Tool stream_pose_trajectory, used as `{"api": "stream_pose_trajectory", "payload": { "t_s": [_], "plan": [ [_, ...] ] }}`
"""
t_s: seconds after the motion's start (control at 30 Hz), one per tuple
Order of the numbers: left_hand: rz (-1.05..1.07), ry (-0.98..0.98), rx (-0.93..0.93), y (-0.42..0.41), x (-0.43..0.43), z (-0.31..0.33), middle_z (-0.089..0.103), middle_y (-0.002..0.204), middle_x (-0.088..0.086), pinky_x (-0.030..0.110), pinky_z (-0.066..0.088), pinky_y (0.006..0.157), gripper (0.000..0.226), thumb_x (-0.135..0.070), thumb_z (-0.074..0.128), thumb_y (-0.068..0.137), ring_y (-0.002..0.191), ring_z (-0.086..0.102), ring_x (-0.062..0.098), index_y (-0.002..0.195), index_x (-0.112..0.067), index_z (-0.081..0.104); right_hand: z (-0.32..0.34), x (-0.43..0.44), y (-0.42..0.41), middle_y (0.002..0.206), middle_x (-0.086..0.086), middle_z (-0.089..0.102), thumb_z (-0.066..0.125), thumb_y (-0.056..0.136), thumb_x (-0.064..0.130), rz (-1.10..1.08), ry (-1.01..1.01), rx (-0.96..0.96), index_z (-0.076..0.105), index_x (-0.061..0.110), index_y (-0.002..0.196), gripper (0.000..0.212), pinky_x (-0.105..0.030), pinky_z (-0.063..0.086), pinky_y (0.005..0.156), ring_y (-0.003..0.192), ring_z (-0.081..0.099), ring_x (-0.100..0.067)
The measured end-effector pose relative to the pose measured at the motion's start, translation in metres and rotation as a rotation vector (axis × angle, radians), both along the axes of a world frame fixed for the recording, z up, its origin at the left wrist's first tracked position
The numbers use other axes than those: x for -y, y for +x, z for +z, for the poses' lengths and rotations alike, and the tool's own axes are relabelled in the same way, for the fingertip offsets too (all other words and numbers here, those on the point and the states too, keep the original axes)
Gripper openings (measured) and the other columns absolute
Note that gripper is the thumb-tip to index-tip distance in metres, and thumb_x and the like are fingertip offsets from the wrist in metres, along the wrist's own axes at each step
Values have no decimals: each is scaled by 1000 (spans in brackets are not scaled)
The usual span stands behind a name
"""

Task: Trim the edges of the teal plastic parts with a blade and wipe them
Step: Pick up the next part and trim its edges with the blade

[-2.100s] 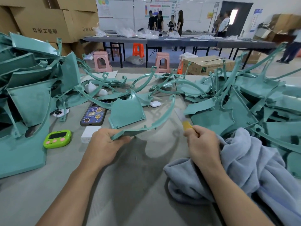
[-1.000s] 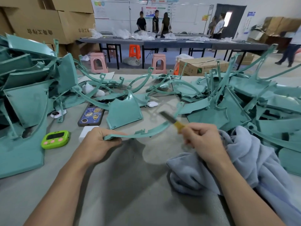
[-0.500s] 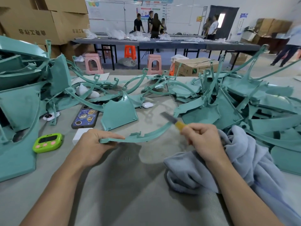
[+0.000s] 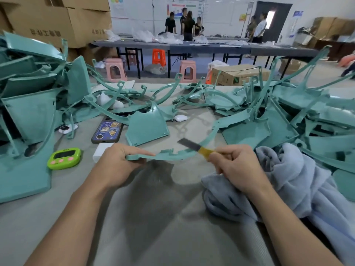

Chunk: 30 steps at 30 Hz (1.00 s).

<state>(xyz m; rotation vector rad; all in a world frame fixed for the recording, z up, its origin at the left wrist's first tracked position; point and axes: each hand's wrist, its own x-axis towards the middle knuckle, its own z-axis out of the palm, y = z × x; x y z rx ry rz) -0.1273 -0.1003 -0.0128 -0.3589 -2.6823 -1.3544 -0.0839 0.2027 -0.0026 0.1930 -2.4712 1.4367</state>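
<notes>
A long curved teal plastic strip lies across the middle of the table, its far end rising to the right. My left hand grips its near left end between thumb and fingers. My right hand holds a blade with a yellow handle, the dark blade pointing up-left and lying against the strip's upper edge. A grey-blue cloth is bunched under and beside my right wrist.
Heaps of teal parts fill the left and right of the grey table. A flat teal panel, a phone, a green timer and a white box lie behind my left hand. People stand at far tables.
The blade has come down from beside the strip onto its upper edge and slid along it toward my left hand. My left hand has kept its grip on the strip's end.
</notes>
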Motion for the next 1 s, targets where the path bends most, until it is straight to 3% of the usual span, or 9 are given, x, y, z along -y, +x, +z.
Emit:
{"api": "stream_pose_trajectory", "payload": {
  "t_s": [0.1,0.27,0.4,0.47,0.6,0.73,0.83,0.9,1.0],
  "plan": [
    [-8,-25,-7,2,-3,0,76,89,-24,27,54,88,48,-5,84,80,90,71,0,89,-52,79,-6,4,-1,59,-4,65,73,91,27,-38,202,97,75,14,77,19,-32,46,53,50,47,-7],
    [-40,-116,-148,8,-9,5,74,89,-28,15,51,86,42,-4,83,77,89,67,-9,90,-45,80,0,-18,-6,52,-10,55,65,89,25,-561,261,-28,62,1,65,34,-40,45,55,52,48,-24],
    [7,-219,-380,14,-13,6,72,98,-25,28,50,92,48,5,83,67,96,66,-1,95,-35,82,-2,1,-3,55,-3,56,65,90,26,-417,-26,-100,66,14,69,24,-28,36,52,50,44,-10],
    [6,-251,-582,15,-19,7,73,102,-19,39,46,95,47,5,79,66,102,67,9,99,-29,82,-3,11,-6,70,-5,68,69,92,19,-293,-312,59,75,15,75,19,-31,44,62,63,55,-14],
    [-51,-273,-752,17,-32,3,75,109,-12,32,38,99,31,-10,72,77,111,61,14,102,-25,82,-2,20,-8,90,-9,77,61,98,3,-31,-949,405,75,-4,88,18,-29,60,75,83,75,-18],
    [-60,-275,-797,21,-45,-1,68,130,-7,35,37,110,39,-8,72,80,127,53,18,115,-23,78,4,21,-7,87,-9,78,57,99,4,2,-1050,394,73,-1,89,19,-24,60,61,76,76,-13],
    [196,-65,-578,24,-51,1,50,149,-17,24,31,117,69,-1,72,85,143,39,5,147,-25,53,3,23,-8,85,-5,78,59,97,6,-58,-1047,271,74,2,88,18,-22,59,63,76,74,-12],
    [293,466,-183,24,-56,11,57,140,-26,13,43,102,61,-5,61,96,127,53,-5,151,-29,46,3,23,-10,90,-4,79,63,93,10,-54,-1079,195,75,4,89,14,-23,60,69,82,74,-11],
    [64,1063,399,19,-64,13,71,127,3,33,61,81,37,-31,41,108,104,72,19,138,-20,58,1,21,-12,98,-4,79,68,78,19,2,-1051,157,75,4,91,21,-26,59,78,90,73,-12]
  ]
}}
